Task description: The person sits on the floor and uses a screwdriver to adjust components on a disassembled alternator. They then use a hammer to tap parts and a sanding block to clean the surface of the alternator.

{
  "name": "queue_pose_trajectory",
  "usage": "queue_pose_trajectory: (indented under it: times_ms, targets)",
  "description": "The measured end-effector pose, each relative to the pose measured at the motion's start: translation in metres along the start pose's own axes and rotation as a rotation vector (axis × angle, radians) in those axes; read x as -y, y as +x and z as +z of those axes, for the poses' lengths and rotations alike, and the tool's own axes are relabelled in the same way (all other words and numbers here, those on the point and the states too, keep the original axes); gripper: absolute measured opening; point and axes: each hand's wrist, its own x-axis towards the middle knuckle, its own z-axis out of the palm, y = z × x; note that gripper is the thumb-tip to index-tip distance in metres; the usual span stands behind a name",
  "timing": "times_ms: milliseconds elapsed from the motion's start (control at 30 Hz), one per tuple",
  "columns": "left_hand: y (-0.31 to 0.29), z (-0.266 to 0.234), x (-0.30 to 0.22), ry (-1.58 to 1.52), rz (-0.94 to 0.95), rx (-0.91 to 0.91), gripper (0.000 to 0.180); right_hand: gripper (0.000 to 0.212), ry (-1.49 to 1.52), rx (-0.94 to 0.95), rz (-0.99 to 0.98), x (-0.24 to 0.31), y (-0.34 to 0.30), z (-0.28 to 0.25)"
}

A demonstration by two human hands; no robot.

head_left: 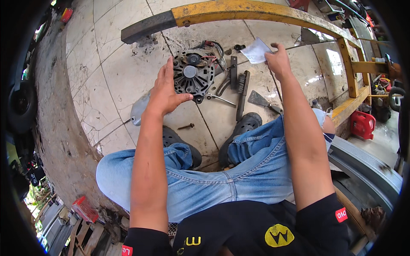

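Observation:
An alternator (204, 77) with a dark slotted housing and a round grey centre lies on the tiles before me. My left hand (165, 96) is against its left side, fingers stretched upward and thumb spread along the lower edge. In my right hand (278, 63), raised to the right of it, a thin whitish sheet (255, 51) is pinched by one edge; whether it is paper or sandpaper I cannot tell. Between my hands lie a wire brush (241, 96), a scraper (259, 100), a slim metal tool (223, 100) and a flat dark bar (233, 71).
A yellow steel beam (239, 10) spans the far side, its frame (348, 68) standing at right. A bolt (186, 126) lies between my shoes. A grey metal piece (139, 109) sits under my left wrist. A red jerrycan (363, 124) stands at right.

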Motion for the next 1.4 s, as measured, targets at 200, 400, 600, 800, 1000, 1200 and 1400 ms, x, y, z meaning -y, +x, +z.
queue_pose_trajectory:
  times_ms: [200,400,600,800,1000,1200,1400]
  targets:
    - [-0.003,-0.023,-0.01,-0.198,-0.044,-0.175,0.069,0.038,0.222,0.202,-0.262,0.079,-0.083,-0.024]
    - [-0.02,-0.007,-0.038,-0.801,-0.258,0.044,0.042,0.028,0.276,0.363,-0.292,0.068,-0.139,-0.012]
    - [-0.037,-0.004,-0.045,-0.76,-0.343,0.084,0.037,0.025,0.227,0.439,-0.375,0.046,-0.157,0.026]
    - [-0.04,-0.003,-0.049,-0.704,-0.59,0.207,0.036,0.026,0.208,0.538,-0.245,0.048,-0.172,0.021]
    - [-0.039,0.004,-0.052,-0.9,-0.434,0.137,0.028,0.056,-0.313,0.366,-0.733,0.039,-0.182,0.021]
    - [-0.035,0.005,-0.055,-0.929,-0.497,0.207,0.024,0.067,-0.614,0.393,-0.871,0.049,-0.191,0.013]
    - [-0.031,-0.007,-0.068,-0.892,-0.516,0.175,0.028,0.048,-0.525,0.178,-1.03,0.037,-0.174,0.032]
